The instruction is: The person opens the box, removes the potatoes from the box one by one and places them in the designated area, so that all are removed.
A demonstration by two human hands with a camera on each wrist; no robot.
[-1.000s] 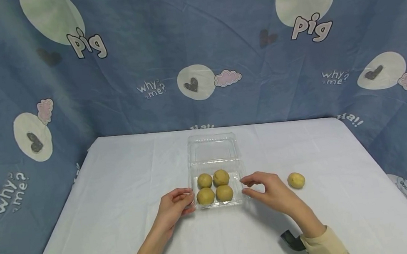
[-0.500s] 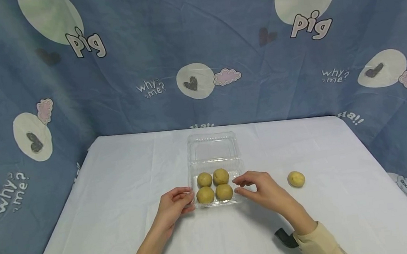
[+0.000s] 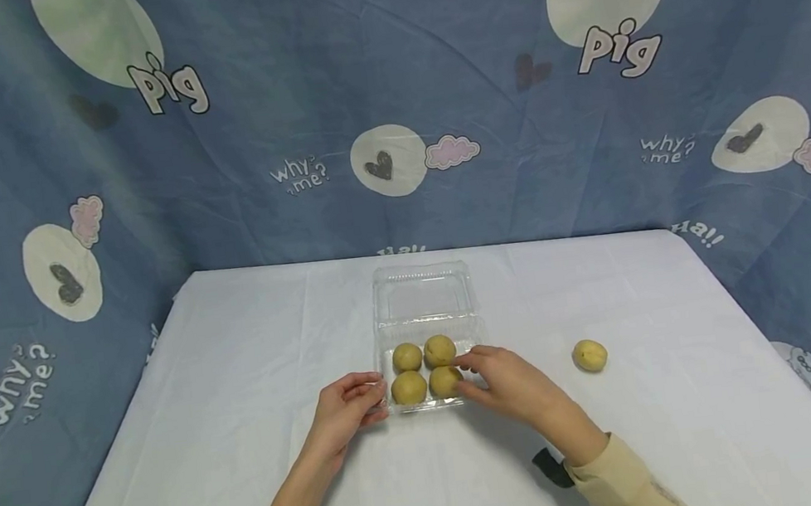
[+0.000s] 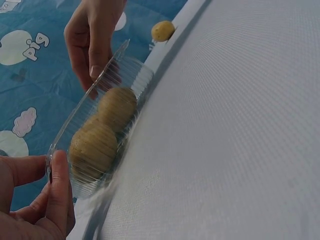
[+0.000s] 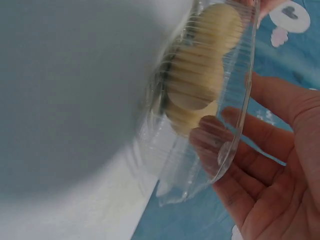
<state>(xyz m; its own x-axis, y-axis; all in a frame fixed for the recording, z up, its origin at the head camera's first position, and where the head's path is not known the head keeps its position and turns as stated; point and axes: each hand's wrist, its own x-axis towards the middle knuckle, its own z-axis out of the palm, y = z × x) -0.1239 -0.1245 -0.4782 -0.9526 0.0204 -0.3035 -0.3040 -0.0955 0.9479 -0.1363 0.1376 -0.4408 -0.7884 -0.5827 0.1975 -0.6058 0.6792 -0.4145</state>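
A clear plastic clamshell container (image 3: 426, 322) lies on the table, lid folded back, with several small, round, yellow-brown potatoes (image 3: 409, 388) in its base. My left hand (image 3: 348, 408) pinches the base's left rim between thumb and fingers, as the left wrist view shows. Over the right side of the base is my right hand (image 3: 514, 387), fingers bent and apart from the thumb. Its fingertips reach in beside the right-hand potatoes (image 3: 445, 382), while in the right wrist view its thumb overlaps the rim. A lone potato (image 3: 590, 355) sits on the table, right of the container.
The white-covered table (image 3: 264, 327) ends at a back edge against a blue printed curtain (image 3: 489, 193). That curtain also runs along the left and right sides. A dark wrist mount (image 3: 553, 467) projects below my right forearm.
My right hand has moved left, from the container's right rim to over the right-hand potatoes. The left hand, container and lone potato have stayed in place.
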